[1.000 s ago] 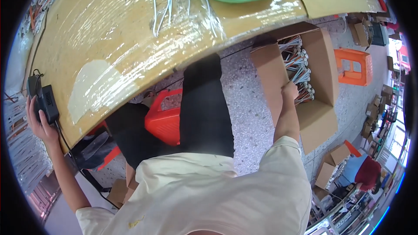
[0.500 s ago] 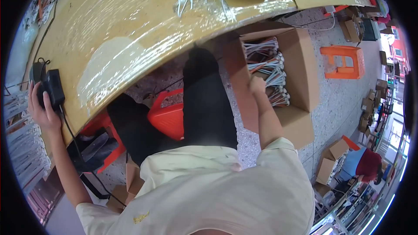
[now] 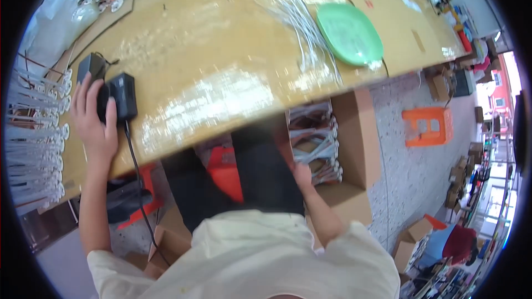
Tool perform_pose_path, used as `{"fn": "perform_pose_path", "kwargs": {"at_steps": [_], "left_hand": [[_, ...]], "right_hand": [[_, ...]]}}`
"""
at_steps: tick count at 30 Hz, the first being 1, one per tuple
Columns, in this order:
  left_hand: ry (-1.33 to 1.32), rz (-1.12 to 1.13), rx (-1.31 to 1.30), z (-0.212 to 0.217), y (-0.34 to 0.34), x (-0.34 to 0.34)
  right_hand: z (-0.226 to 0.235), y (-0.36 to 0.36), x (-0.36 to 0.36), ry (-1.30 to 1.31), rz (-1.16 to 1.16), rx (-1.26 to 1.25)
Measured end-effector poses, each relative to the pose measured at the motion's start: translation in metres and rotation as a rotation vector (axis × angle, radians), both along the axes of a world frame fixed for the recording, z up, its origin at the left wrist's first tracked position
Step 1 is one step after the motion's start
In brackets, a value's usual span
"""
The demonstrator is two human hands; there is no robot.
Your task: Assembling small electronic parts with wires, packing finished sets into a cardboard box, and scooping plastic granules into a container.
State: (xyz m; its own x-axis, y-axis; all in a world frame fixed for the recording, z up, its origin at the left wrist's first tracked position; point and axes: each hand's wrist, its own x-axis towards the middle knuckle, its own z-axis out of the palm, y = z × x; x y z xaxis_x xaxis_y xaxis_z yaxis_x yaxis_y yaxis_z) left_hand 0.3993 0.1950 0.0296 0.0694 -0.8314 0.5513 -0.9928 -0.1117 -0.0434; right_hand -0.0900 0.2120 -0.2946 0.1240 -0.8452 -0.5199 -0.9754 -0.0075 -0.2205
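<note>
On the tabletop at the left, my left hand (image 3: 93,112) lies over a dark rounded device (image 3: 103,101), thumb apart from the fingers. The hand rests there rather than gripping. Two black box-shaped units stand beside it: one beyond the fingertips (image 3: 91,65), one right of the thumb (image 3: 124,95) with a black cable (image 3: 136,166). Below the table edge, my right hand (image 3: 302,176) is closed at the near-left wall of a cardboard box (image 3: 357,144); its fingers are partly hidden. Inside the box lie bundles of white-and-orange wires (image 3: 318,144) with round white ends.
A green plastic tray (image 3: 350,34) sits on the table (image 3: 221,27) beside loose white wires (image 3: 305,27). More wire bundles (image 3: 39,144) line the left edge. An orange stool (image 3: 426,126) stands on the floor at right. A red stool (image 3: 224,171) is under the table. Another person (image 3: 457,243) is at lower right.
My view has shifted, showing more tabletop; everything appears lower in it. The box reaches further under the table edge. My left hand stays by the black units, my right hand at the box.
</note>
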Motion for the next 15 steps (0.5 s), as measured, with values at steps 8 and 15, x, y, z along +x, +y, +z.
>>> {"fn": "perform_pose_path", "kwargs": {"at_steps": [8, 15], "left_hand": [[0.054, 0.0, 0.216, 0.021, -0.005, -0.007], [0.105, 0.021, 0.248, 0.023, -0.006, -0.002]], "right_hand": [[-0.034, 0.092, -0.065, -0.342, -0.131, 0.045], [0.073, 0.074, 0.013, -0.404, -0.073, -0.101]]}}
